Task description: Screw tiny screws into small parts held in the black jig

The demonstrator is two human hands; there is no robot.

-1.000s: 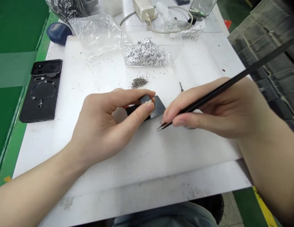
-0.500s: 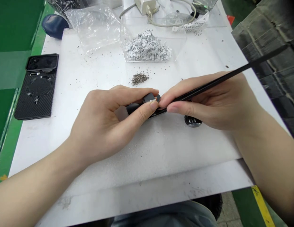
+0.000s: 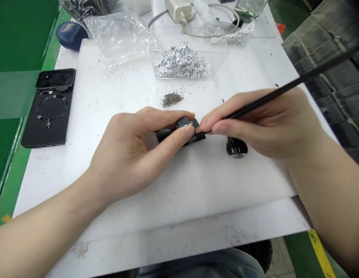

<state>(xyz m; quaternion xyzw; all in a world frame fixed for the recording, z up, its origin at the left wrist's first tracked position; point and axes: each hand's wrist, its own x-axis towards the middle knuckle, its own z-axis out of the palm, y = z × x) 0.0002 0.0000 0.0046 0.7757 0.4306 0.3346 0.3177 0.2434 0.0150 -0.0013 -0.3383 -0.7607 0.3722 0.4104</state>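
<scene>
My left hand [image 3: 133, 150] pinches a small black plastic part [image 3: 183, 122] between thumb and fingers, and much of the part is hidden behind them. In my right hand [image 3: 272, 123] is a long, slim black pair of tweezers [image 3: 283, 90], slanting up towards the right edge. Its lower end meets the right side of the black part, beside my left thumb; what lies between the tips is too small to make out. Under my right hand a black rounded object with a shiny rim [image 3: 237, 148] rests on the white foam sheet [image 3: 196, 189].
A pile of tiny screws [image 3: 172, 99] lies beyond my hands. Behind it, a clear tray [image 3: 218, 58] holds many small white pieces. A plastic bag [image 3: 118, 38], a white charger [image 3: 178, 9] with cable and a blue mouse-shaped object [image 3: 71, 35] are farther back. A black-cased phone [image 3: 49, 110] lies left.
My right hand has shifted slightly right, and more of the black part's right end shows. The tweezers still reach the part. The whole view has moved a little.
</scene>
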